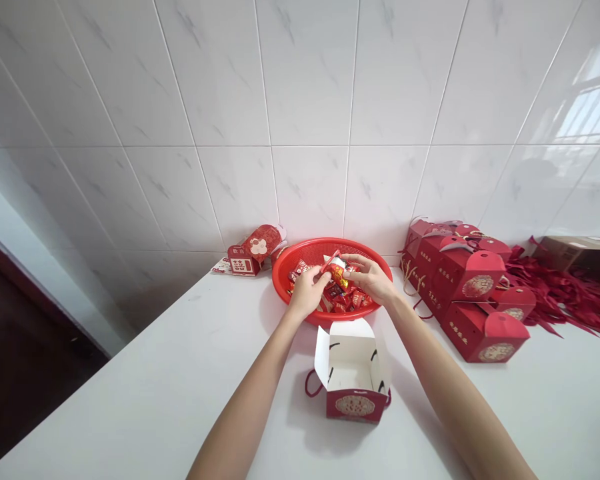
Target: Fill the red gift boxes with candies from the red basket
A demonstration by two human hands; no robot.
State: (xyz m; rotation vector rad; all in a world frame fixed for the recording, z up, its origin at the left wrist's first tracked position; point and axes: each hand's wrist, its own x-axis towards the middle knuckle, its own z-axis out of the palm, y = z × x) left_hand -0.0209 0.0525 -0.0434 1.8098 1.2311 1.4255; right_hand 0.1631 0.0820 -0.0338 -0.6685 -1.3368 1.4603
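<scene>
Both hands are over a round red plastic basket (280, 277) that holds several red-wrapped candies (341, 303). My left hand (309, 290) pinches a red and yellow wrapped candy (338, 272) from the left side. On its right side, my right hand (369, 277) has thumb and fingers closing on the same packet. In front of the basket stands an open red box (355, 405) with a white inside, its flaps up and nothing visible in it. Dark red cord loops stick out at the box's sides.
At the back left lie a small red box (244, 261) and a patterned red packet. Closed red boxes (475, 280) are stacked at the right. Beyond them are dark red ribbons (555, 293) and a brown cardboard box (580, 255). A tiled wall (310, 180) borders the white table (180, 373).
</scene>
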